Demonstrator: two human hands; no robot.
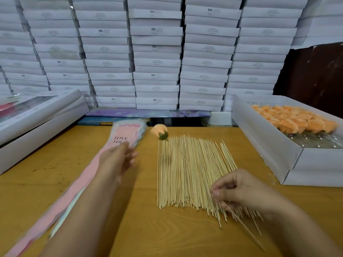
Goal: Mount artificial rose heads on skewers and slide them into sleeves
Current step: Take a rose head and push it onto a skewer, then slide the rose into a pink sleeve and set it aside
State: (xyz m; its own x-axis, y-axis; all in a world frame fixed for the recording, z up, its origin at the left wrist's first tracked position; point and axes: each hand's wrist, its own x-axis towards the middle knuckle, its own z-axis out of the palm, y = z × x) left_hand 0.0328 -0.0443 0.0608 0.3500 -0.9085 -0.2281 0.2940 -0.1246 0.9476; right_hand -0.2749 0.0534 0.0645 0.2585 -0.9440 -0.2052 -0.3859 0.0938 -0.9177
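Right hand (239, 188) pinches one thin wooden skewer (241, 219) at the near edge of the pale bamboo skewer pile (191, 173). Left hand (118, 158), fingers loose and blurred, hovers over pink "LOVE YOU" paper sleeves (122, 136) left of the pile. Peach rose head on a stick (159, 132) lies at the pile's far edge.

Wooden table (46, 182), yellow-brown with visible grain and a few dark marks, fills the foreground under flat, even, shadow-poor light. Behind it, well beyond where the hands work, a wall of stacked white flat boxes (156, 52) runs nearly the full width in leaning columns, some ends printed "SGS". Far right of the grip, past the last column, a dark brown panel (315, 75) shows; at the base of the stacks a purple-patterned flat box (148, 113) lies lengthwise.
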